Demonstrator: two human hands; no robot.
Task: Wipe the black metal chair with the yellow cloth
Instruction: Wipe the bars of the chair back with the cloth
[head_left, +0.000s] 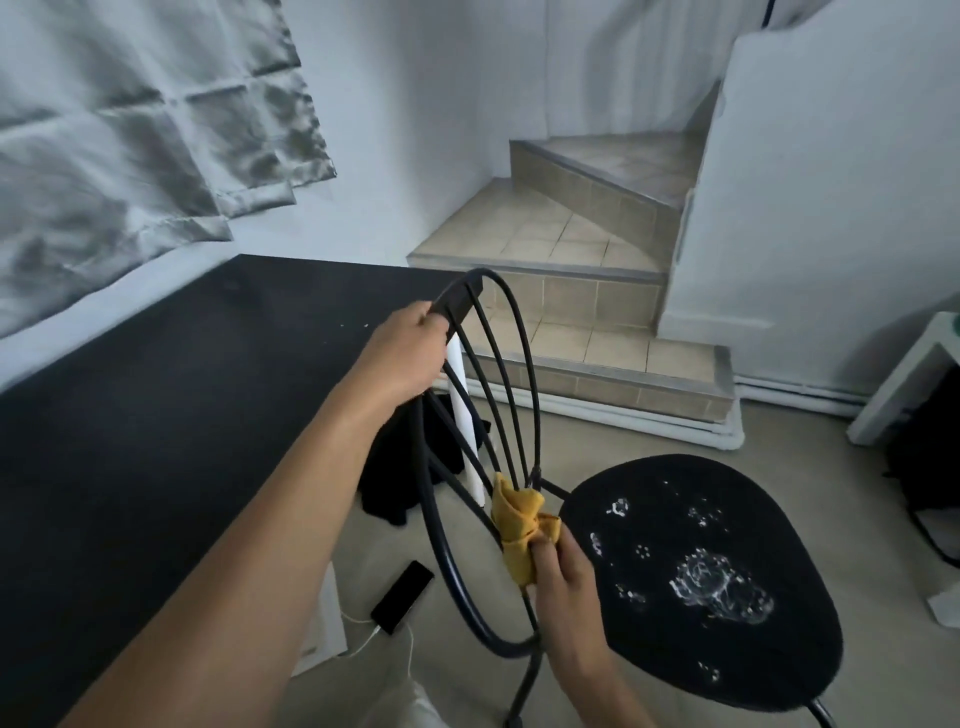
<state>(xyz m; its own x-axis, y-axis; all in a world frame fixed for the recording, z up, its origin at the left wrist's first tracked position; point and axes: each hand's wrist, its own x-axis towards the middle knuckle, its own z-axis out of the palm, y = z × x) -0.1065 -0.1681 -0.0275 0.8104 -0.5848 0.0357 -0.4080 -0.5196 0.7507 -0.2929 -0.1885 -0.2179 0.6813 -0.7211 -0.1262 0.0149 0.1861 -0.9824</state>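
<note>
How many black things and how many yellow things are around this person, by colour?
Black: 4 (chair, table top, phone on the floor, dark cloth heap under the table)
Yellow: 1 (cloth, held in the right hand against the chair back)
Total: 5

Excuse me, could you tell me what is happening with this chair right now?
A person is cleaning a black metal chair. The left hand grips the top of the backrest, while the right hand presses a bunched yellow cloth against the bars low on the backrest, near the seat. The seat carries white foamy wet patches. A phone lies on the floor beside the chair.
</note>
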